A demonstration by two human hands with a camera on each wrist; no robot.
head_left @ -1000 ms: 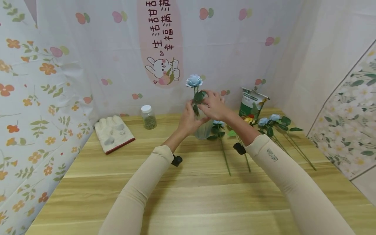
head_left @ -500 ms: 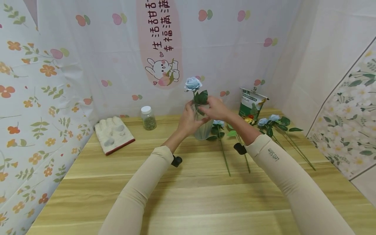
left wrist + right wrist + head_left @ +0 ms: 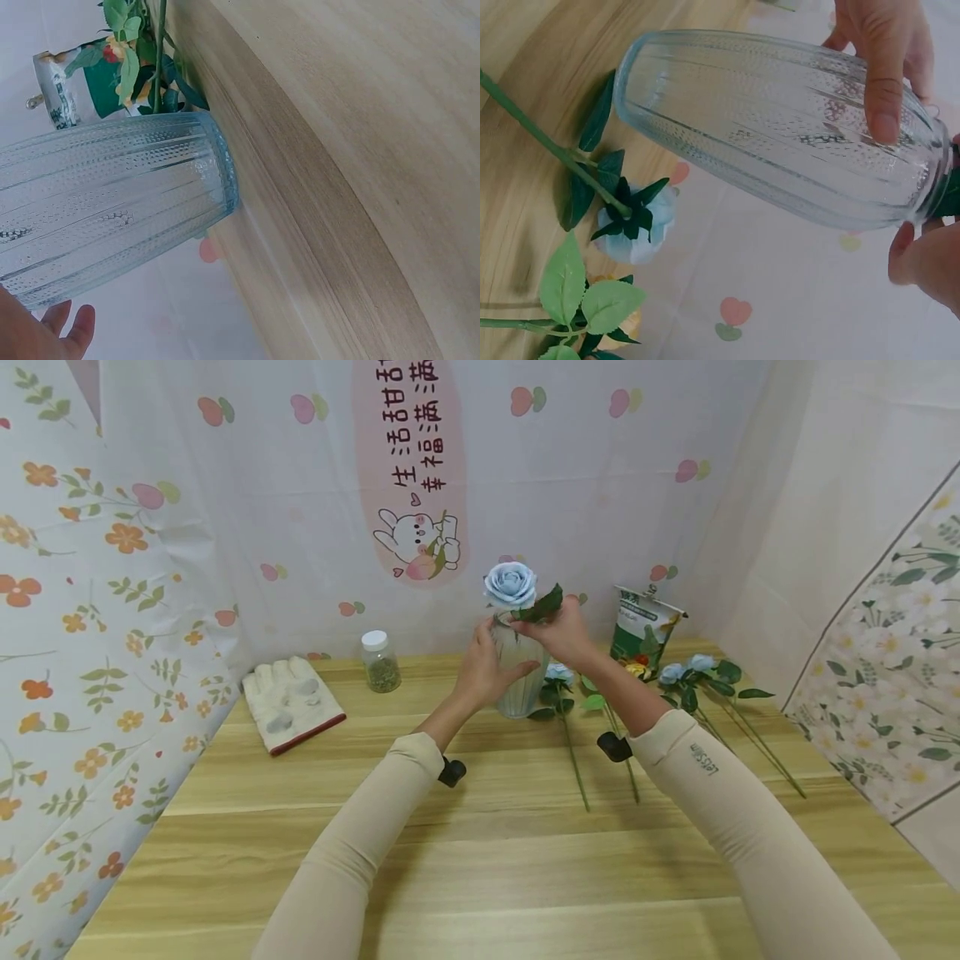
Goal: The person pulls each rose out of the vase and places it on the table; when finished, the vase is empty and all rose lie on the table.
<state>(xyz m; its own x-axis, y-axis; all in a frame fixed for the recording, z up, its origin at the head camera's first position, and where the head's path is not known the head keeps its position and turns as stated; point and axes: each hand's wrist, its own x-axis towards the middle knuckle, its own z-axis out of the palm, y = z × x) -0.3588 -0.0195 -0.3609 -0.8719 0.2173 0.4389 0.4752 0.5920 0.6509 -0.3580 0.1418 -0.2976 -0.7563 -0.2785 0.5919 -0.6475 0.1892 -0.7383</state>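
A clear ribbed glass vase (image 3: 517,681) stands upright on the wooden table. My left hand (image 3: 480,668) holds it near the top, the thumb (image 3: 883,97) across the glass in the right wrist view. Above the vase mouth is a light blue rose (image 3: 511,585) with dark green leaves (image 3: 546,603). My right hand (image 3: 562,631) grips the rose just below its bloom, at the rim. The right fingertips are partly hidden by leaves, and I cannot make out a stem inside the glass (image 3: 780,127).
Right of the vase lie another blue rose (image 3: 558,673), a yellow flower (image 3: 636,670) and more blue roses (image 3: 686,668). A green and white packet (image 3: 645,625) stands behind them. A white-capped jar (image 3: 380,662) and a pale glove (image 3: 291,703) are at the left. A curtain closes the back.
The rose bloom has tipped toward me and shifted slightly right and down. Its leaves have swung right with my right hand, at the rim. My left hand stays on the vase.
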